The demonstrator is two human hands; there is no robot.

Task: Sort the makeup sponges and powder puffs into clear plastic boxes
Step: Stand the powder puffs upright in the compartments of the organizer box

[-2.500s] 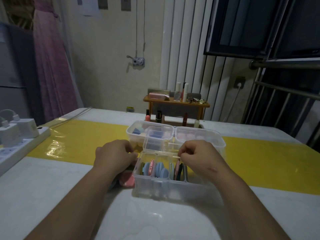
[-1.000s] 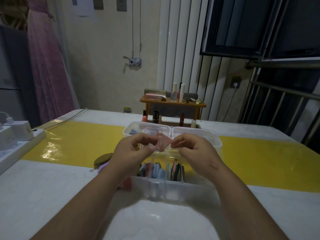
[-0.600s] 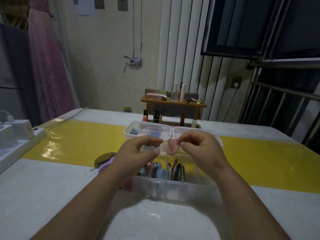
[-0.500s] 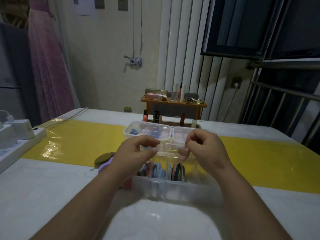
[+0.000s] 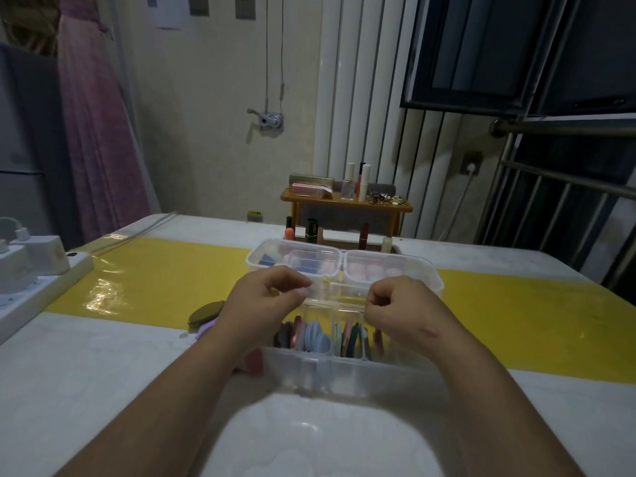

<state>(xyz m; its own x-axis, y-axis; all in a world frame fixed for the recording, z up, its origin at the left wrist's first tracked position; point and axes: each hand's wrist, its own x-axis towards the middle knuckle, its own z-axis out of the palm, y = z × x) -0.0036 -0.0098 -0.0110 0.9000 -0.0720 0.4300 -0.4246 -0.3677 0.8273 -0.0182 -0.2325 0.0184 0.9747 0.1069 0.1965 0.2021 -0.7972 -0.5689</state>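
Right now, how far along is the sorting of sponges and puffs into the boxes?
Done: several puffs stand on edge in the near box, and sponges sit in the two far boxes. In hand: the left hand and right hand hover curled over the near box; whether either grips a puff is hidden. Left: an olive puff, a purple puff and a pink puff lie loose on the table beside it.

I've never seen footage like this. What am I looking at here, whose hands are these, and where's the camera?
No machine here: a person wears a camera on the head, looking down at their own hands. The left hand and right hand hover, fingers curled, over a clear box holding powder puffs on edge. Whether either grips anything is hidden. Behind it sit more clear boxes, loose puffs lie to its left, and a power strip sits far left.
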